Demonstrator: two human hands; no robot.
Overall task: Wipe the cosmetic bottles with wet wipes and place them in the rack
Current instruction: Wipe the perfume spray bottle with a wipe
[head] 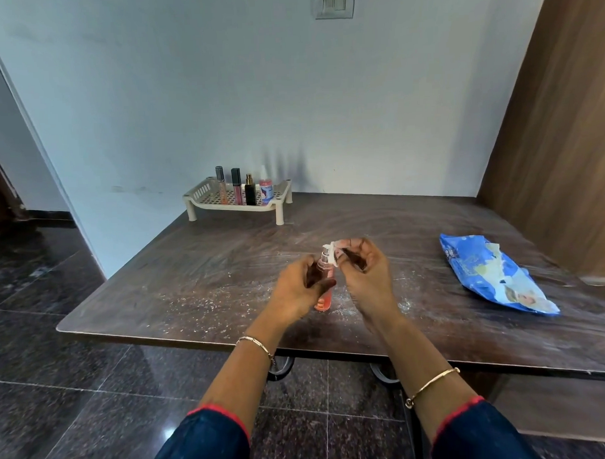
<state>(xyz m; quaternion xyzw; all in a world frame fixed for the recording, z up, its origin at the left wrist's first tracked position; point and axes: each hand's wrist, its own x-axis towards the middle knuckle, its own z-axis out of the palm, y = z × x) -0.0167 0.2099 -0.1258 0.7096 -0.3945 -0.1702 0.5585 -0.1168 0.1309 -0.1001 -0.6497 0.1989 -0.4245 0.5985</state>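
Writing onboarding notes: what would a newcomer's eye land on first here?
The hands at the near middle of the table: the left hand grips a pink bottle while the right hand pinches a wipe against its pump top. Next, the bright blue wipes pack lying on the right, and the cream rack at the far left corner with four bottles standing in it.

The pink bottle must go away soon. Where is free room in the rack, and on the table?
The left end of the rack, left of the four bottles, is bare; its middle and right are crowded. On the table, bare patches lie between the rack and the left hand, and between the right hand and the wipes pack.
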